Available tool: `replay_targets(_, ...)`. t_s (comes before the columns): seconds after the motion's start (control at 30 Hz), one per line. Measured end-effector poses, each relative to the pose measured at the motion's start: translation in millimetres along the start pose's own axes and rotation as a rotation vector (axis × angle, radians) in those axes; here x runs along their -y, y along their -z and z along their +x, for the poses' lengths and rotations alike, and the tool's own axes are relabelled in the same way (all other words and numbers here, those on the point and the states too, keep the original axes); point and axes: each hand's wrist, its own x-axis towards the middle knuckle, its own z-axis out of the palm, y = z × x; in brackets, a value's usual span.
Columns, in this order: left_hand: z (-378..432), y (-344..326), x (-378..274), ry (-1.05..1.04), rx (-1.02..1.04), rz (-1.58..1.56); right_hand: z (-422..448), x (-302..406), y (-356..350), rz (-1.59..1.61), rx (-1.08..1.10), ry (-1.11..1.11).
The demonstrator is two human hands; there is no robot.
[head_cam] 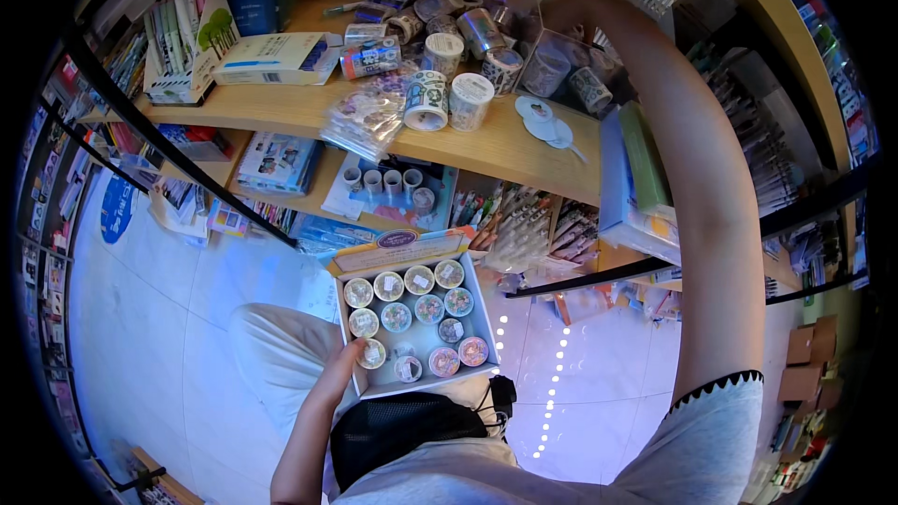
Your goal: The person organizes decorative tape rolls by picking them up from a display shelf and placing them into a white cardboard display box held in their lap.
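Observation:
My left hand (pixel 345 363) grips the left side of an open cardboard display box (pixel 414 390) on my lap, its thumb over the rim beside a roll. Rows of washi tape rolls (pixel 429 308) with round printed tops stand in the box. My right hand (pixel 579 10) reaches up to the shelf, at a clear plastic bin (pixel 561 59) that has tape rolls inside; its fingers are partly hidden, and whether they hold anything cannot be told. To its left lies a heap of wide patterned tape rolls (pixel 443 52) on the wooden shelf (pixel 484 154).
Plastic-wrapped sticker packs (pixel 363 116) and round white tags (pixel 540 120) lie near the shelf's front edge. A pen display box (pixel 179 81) stands at the left. Small rolls (pixel 382 182) and pens (pixel 519 228) fill the lower shelf. Black metal shelf bars (pixel 596 277) cross at both sides.

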Motion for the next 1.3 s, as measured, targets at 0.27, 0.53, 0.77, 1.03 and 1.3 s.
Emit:
replay_targets(0.27,-4,10,3,0.088,-0.02,-0.016,-9,-24,4,0.083,-0.138,-0.093)
replay_targets(0.53,-9,-11,-21,0.072,0.02,-0.023,49,-53,-3,0.012,-0.405,0.274)
replay_targets(0.77,-2,-2,-1,0.054,-0.016,-0.016,21,-20,-4,-0.008,-0.221,0.141)
replay_targets(1.03,9,12,27,-0.01,-0.039,0.005,30,-32,0,0.136,-0.294,0.008)
replay_targets(1.3,1,12,13,0.033,-0.02,-0.026,-100,7,-11,-0.147,-0.608,-0.102)
